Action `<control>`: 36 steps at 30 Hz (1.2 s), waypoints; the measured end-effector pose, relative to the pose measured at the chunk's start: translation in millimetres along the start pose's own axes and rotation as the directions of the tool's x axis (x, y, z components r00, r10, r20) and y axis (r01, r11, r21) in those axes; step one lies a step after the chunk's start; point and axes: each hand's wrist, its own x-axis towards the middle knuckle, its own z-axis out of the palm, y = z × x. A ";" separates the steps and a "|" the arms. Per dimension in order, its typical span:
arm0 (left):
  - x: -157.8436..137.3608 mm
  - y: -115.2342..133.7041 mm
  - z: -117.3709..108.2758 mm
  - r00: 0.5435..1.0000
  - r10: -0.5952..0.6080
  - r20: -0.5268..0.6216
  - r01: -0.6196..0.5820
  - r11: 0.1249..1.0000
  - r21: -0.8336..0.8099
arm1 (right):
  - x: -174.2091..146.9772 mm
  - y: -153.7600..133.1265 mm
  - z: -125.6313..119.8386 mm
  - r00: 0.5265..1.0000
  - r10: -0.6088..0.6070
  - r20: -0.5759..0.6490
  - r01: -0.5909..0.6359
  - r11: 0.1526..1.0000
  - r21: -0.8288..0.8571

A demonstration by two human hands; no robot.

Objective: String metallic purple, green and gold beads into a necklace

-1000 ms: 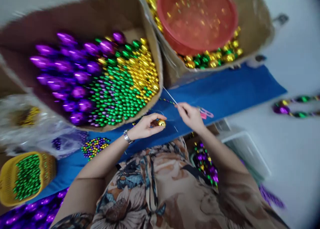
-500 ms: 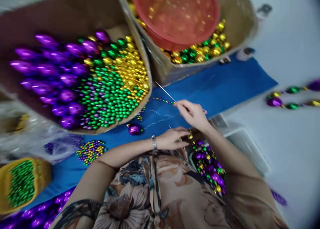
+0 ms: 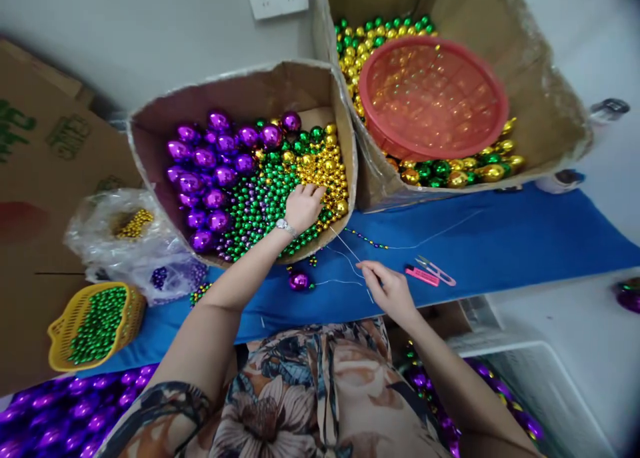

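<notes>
My right hand (image 3: 387, 288) pinches a long thin needle (image 3: 344, 243), whose tip points up and left towards the near rim of a cardboard box (image 3: 240, 85). My left hand (image 3: 304, 208), with a wristwatch, is inside that box, its slightly parted fingers reaching down among small gold beads (image 3: 327, 168). Whether a bead is under the fingertips is hidden. Green beads (image 3: 270, 201) and big purple balls (image 3: 203, 158) fill the rest of the box floor. Near my right hand, a purple ball (image 3: 299, 281) with thread and a short strand of tiny beads (image 3: 367, 238) lie on the blue cloth (image 3: 525, 238).
A second cardboard box (image 3: 545, 98) holds gold and green balls under a red basket (image 3: 435, 145). Pink thread snips (image 3: 437, 271) and a pink packet (image 3: 421, 276) lie to the right. At left are a yellow basket (image 3: 135, 318) of green beads and plastic bags (image 3: 135, 245).
My left hand has gone from beside my right hand, near my waist, up and left into the bead box. The view has shifted. My right hand still holds the needle.
</notes>
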 end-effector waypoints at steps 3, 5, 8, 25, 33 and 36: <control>-8.6 5.5 -8.3 0.995 -0.094 -0.037 0.071 0.912 -0.404 | 2.7 -1.9 2.0 1.000 -0.016 -0.027 0.016 1.000 -0.013; -20.5 10.3 -20.5 0.985 -0.167 0.053 0.149 0.645 -0.749 | 4.1 -2.3 3.3 0.999 -0.025 -0.045 0.024 0.999 -0.023; -41.1 18.3 -37.2 0.956 -0.180 0.233 0.267 0.203 -0.942 | 7.4 -2.6 7.3 0.996 -0.068 -0.061 0.065 0.997 -0.044; -77.8 36.7 -40.6 0.932 -0.265 0.249 0.229 -0.104 -0.968 | 14.0 -2.5 21.9 0.974 -0.217 -0.063 0.200 0.959 -0.203; -99.6 51.5 -28.2 0.920 -0.274 0.279 0.249 -0.138 -0.959 | 14.8 -7.0 29.6 0.989 -0.149 0.004 0.149 0.986 -0.072; -105.4 53.4 -22.8 0.928 -0.288 0.236 0.218 -0.094 -0.971 | 13.6 -4.9 33.8 0.983 -0.185 -0.012 0.183 0.979 -0.093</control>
